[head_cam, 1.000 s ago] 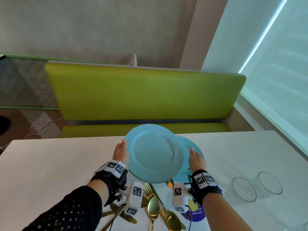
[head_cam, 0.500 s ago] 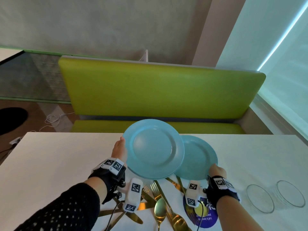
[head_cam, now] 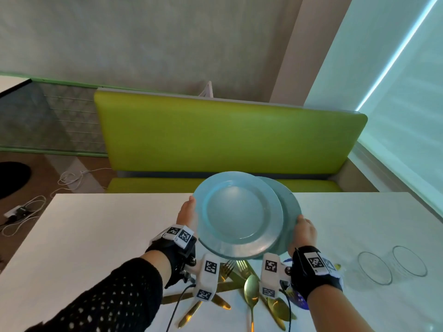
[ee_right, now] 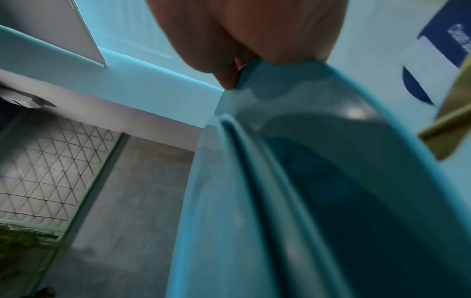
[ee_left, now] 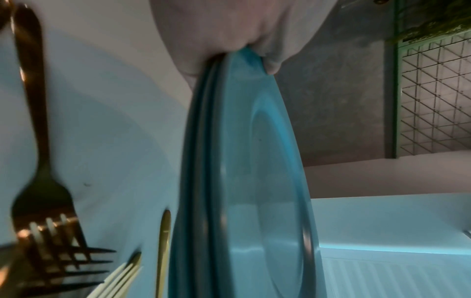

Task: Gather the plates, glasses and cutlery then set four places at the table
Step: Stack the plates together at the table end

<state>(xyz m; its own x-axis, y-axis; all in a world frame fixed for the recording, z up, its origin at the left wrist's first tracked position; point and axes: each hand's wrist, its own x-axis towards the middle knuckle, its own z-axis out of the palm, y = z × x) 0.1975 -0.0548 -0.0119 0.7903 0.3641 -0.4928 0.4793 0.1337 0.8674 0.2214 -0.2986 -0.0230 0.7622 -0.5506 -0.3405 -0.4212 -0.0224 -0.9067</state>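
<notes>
My left hand (head_cam: 188, 210) grips the left rim of a stack of light blue plates (head_cam: 239, 214) held above the white table (head_cam: 96, 236). In the left wrist view its thumb and fingers (ee_left: 229, 40) pinch the stack (ee_left: 254, 181), where more than one rim shows. Another blue plate (head_cam: 290, 204) sticks out from under the stack on the right, and my right hand (head_cam: 302, 226) holds its rim. My right hand (ee_right: 254, 50) pinches this plate (ee_right: 331, 181) in the right wrist view. Gold cutlery (head_cam: 251, 286) lies on the table below my wrists. Two clear glasses (head_cam: 375, 268) (head_cam: 410, 261) stand at the right.
A green bench (head_cam: 227, 137) runs along the table's far side. A window blind (head_cam: 407, 104) fills the right. A dark blue round mat (head_cam: 298, 300) lies partly under the cutlery. White cables (head_cam: 24, 212) lie on the floor at the left.
The right hand's plate, drawn out to the right half a second ago, has moved back left under the left hand's stack. Both hands still hold their plates.
</notes>
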